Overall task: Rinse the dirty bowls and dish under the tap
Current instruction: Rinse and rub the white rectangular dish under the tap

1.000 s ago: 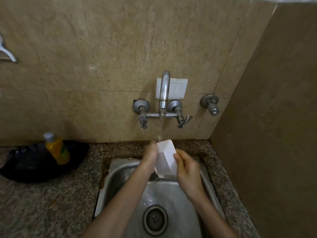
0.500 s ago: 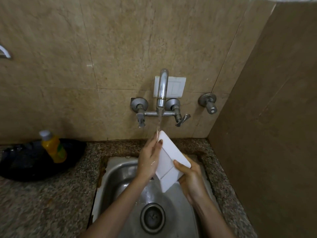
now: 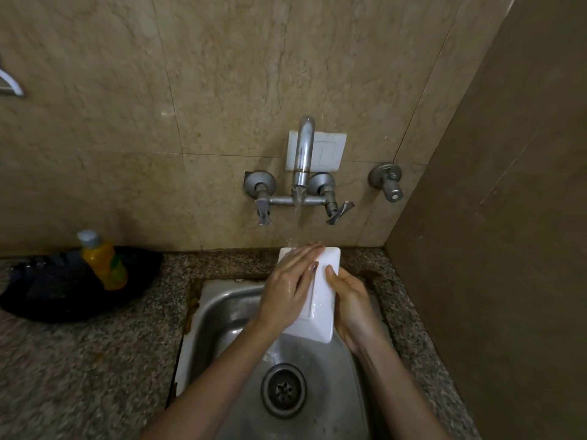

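A white rectangular dish [image 3: 320,309] is held tilted over the steel sink [image 3: 219,315], its far end under the stream from the wall tap [image 3: 303,160]. My right hand [image 3: 352,306] grips the dish's right edge, thumb on top. My left hand [image 3: 290,287] lies flat on the dish's face with fingers stretched toward the water. Water runs down onto the dish's top end and my left fingertips. No bowls are visible.
A yellow bottle [image 3: 103,260] stands on a black cloth or bag [image 3: 63,290] on the granite counter [image 3: 79,376] at left. A second valve [image 3: 389,182] sticks out of the wall at right. A brown side wall closes the right. The drain [image 3: 283,389] sits at the sink's middle.
The dish has turned from a diagonal tilt to lie lengthwise toward the tap. My left hand has slid flat across its face, fingers now reaching the water.
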